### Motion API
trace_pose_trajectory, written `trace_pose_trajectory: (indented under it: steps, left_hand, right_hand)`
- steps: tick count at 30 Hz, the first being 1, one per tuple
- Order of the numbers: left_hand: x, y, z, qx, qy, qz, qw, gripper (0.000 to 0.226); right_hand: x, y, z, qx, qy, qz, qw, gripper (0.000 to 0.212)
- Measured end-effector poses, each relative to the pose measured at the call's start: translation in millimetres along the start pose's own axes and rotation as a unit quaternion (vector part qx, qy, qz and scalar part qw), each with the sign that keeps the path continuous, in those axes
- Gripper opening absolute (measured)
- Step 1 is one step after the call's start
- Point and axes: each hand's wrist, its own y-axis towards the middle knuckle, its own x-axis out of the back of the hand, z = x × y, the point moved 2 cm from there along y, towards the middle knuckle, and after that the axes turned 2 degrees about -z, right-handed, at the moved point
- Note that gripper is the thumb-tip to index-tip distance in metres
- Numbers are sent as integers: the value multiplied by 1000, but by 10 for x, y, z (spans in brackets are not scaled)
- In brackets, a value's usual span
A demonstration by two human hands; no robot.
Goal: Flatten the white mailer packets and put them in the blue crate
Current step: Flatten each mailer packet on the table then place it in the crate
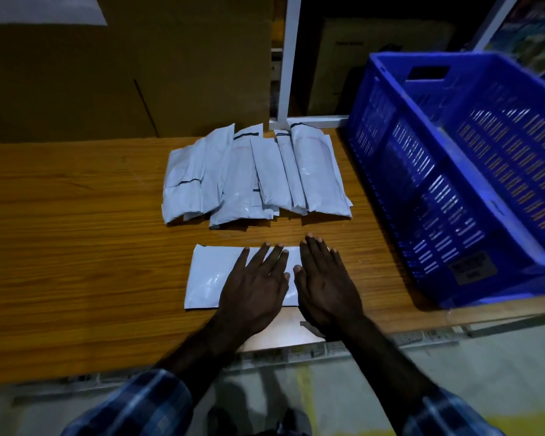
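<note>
Two bare hands lie flat, side by side, on one white packet that rests near the front edge of the wooden table, about midway along it. Going from the left, that stretch of the table top shows only its grain, with a big cardboard box standing behind the back edge. Next comes the packet's uncovered left half, smooth and lying flat on the wood. The left hand presses on the packet's middle with its fingers straight and spread, gripping nothing. Just beside it, thumbs nearly touching, the right hand covers the packet's right end, its fingers also straight and reaching past the packet's far edge onto the wood. Neither hand curls round the packet; it lies wholly under the palms. Both forearms come out of blue checked sleeves at the bottom. Beyond the hands, toward the back edge, a heap of white packets lies overlapping, puffier, some showing dark strips. At the right end of the table sits the blue crate, its slotted wall near the right hand but apart from it; no packet shows in the part of its inside that is in view.
</note>
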Motion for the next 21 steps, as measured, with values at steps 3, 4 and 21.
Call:
trace_pose_trajectory:
  steps: [3, 4, 21]
  left_hand:
    - [71, 8, 34, 25, -43, -11, 999, 55]
    - [110, 0, 62, 42, -62, -24, 997, 55]
    - [18, -215, 484, 65, -66, 32, 995, 60]
  right_hand:
    - [70, 21, 24, 11, -30, -6, 999, 62]
    - [103, 37, 66, 16, -33, -10, 999, 61]
    - [-109, 63, 507, 111, -3, -58, 992, 46]
